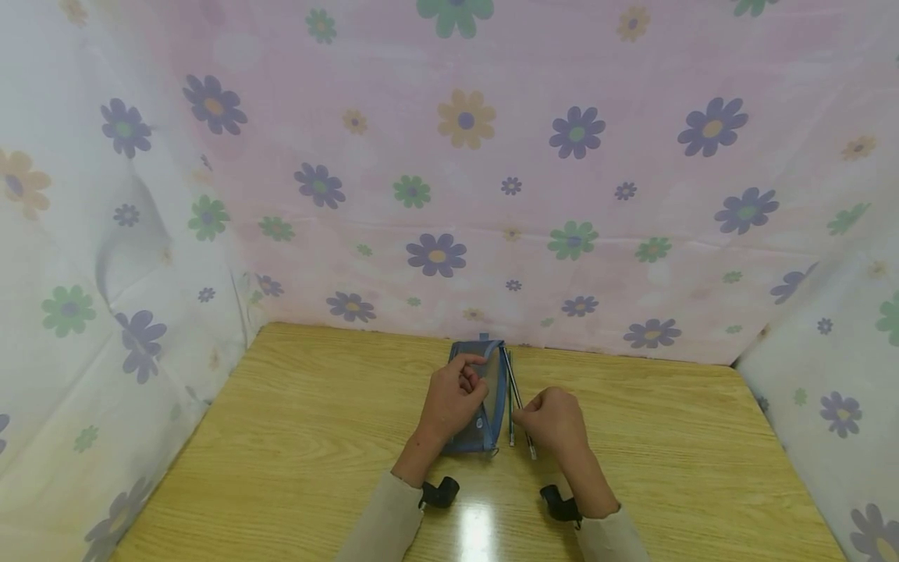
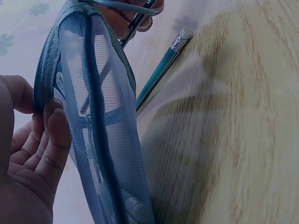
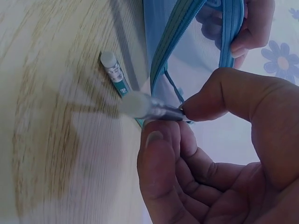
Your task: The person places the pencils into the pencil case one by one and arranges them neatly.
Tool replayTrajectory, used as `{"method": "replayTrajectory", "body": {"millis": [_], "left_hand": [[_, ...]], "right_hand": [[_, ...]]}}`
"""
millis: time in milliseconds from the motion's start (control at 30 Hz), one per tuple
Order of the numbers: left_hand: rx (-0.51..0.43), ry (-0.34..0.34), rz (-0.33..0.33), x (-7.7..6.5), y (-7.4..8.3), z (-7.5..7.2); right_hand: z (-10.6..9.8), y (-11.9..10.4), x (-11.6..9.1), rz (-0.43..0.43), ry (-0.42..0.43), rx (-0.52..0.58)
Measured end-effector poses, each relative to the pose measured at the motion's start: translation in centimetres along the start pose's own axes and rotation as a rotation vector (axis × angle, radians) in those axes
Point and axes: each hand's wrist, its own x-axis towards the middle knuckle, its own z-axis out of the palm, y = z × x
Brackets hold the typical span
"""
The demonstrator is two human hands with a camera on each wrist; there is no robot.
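Note:
A blue mesh pencil case (image 1: pixel 499 398) with a zip lies on the table, its zipped mouth spread apart on the right side. My left hand (image 1: pixel 449 398) pinches one edge of that mouth between thumb and fingers, as the left wrist view shows. Between the thumb and fingers of my right hand (image 1: pixel 558 417) is a dark pencil (image 3: pixel 161 111), its white eraser end toward me. The pencil's far end reaches the case's upper corner; I cannot tell whether it is inside. A teal pencil (image 2: pixel 161 70) with a white eraser lies on the table beside the case.
The wood-grain table (image 1: pixel 316 421) is bounded by flower-printed cloth (image 1: pixel 506 156) at the back and both sides. Black devices (image 1: pixel 441 493) are strapped at both wrists. A metal ring (image 2: pixel 126 6) hangs at the case's near end.

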Motion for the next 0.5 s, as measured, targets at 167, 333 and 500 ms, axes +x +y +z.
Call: {"method": "replayTrajectory", "body": {"millis": [167, 333, 500], "left_hand": [[-0.003, 0.000, -0.008, -0.02, 0.11, -0.03], [-0.005, -0.001, -0.015, -0.02, 0.20, -0.05], [-0.007, 0.002, -0.019, -0.04, 0.27, -0.07]], "right_hand": [[0.19, -0.09, 0.07, -0.023, -0.009, 0.049], [0.60, -0.06, 0.23, -0.024, 0.007, 0.100], [0.91, 0.02, 0.38, -0.010, 0.013, 0.156]]}}
